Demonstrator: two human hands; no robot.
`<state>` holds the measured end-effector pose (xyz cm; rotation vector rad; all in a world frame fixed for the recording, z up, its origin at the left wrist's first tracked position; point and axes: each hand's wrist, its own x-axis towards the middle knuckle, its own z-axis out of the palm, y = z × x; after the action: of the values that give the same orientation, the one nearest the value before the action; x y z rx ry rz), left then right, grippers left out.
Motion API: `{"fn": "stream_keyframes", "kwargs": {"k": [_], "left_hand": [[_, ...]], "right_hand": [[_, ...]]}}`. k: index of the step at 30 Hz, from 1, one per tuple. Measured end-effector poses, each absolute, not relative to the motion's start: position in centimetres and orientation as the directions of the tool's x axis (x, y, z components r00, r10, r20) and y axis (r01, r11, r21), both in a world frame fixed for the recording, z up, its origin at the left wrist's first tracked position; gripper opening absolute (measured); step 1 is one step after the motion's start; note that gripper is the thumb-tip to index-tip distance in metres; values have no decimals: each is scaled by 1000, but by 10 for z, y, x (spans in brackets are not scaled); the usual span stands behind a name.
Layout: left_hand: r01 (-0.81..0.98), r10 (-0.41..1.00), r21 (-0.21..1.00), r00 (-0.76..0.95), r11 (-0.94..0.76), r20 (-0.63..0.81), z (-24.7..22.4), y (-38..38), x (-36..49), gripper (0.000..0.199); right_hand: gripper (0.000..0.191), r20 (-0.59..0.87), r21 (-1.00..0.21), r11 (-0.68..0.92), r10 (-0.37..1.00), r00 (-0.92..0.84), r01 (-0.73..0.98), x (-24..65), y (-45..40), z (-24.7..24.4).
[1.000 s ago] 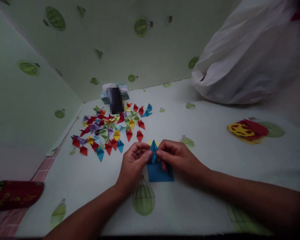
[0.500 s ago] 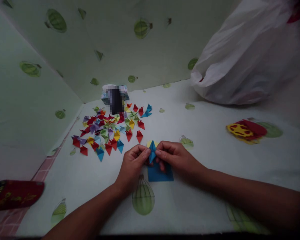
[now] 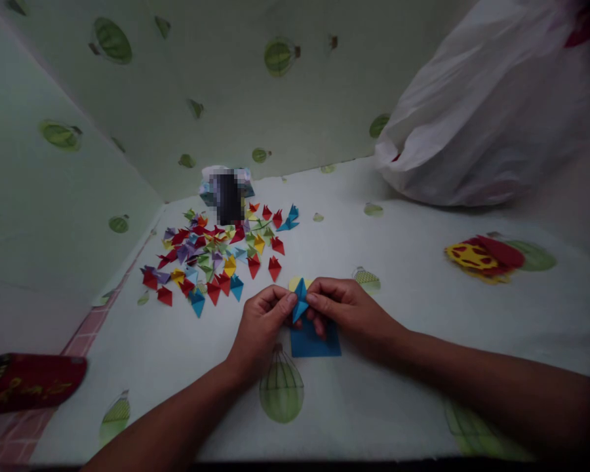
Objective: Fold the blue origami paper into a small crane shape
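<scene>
A small blue folded paper piece, pointed at top and bottom, is pinched between both hands. My left hand grips its left side with thumb and fingertips. On its right side, my right hand holds it between thumb and index finger, the other fingers curled beneath. Below the hands lies a flat square of blue paper, partly covered by my fingers. A bit of yellow paper shows behind the folded piece. Many folded paper cranes in red, blue, yellow, green and purple are spread to the left.
A tissue box stands at the back, with a pixelated dark object before it. A large white plastic bag fills the back right. Red and yellow paper cut-outs lie at right. A red packet is at the left edge.
The blue folded piece has turned slightly between my fingertips, its lower tip now leaning left. Both hands stay in nearly the same place.
</scene>
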<state>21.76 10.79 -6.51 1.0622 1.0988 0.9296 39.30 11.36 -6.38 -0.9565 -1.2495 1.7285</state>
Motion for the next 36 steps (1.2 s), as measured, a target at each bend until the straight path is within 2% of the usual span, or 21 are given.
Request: {"fn": "stream_keyframes", "kwargs": {"k": [7,13,15,21,30,36], "left_hand": [[-43,957,976,208,215,-201,-62,105,220,26],[-17,963,990,234,142,-134,-61,104,223,24],[-3,958,991,255,133,-127,-61,103,223,25],[82,925,989,353,121,-142,-64,102,221,27],[88,901,979,383,183,-202,-62,106,221,27],[8,934,990,330,144,-139,-63,108,218,27]], "right_hand": [[33,-144,-985,-170,920,-364,-41,393,110,-63],[26,-13,-991,28,951,-310,128,392,107,-61],[27,-13,-993,27,944,-330,115,392,107,-62],[30,-96,-989,-133,909,-406,-63,394,112,-63],[25,68,-988,100,966,-250,121,396,109,-58],[29,-2,-999,9,975,-223,50,397,107,-54]]}}
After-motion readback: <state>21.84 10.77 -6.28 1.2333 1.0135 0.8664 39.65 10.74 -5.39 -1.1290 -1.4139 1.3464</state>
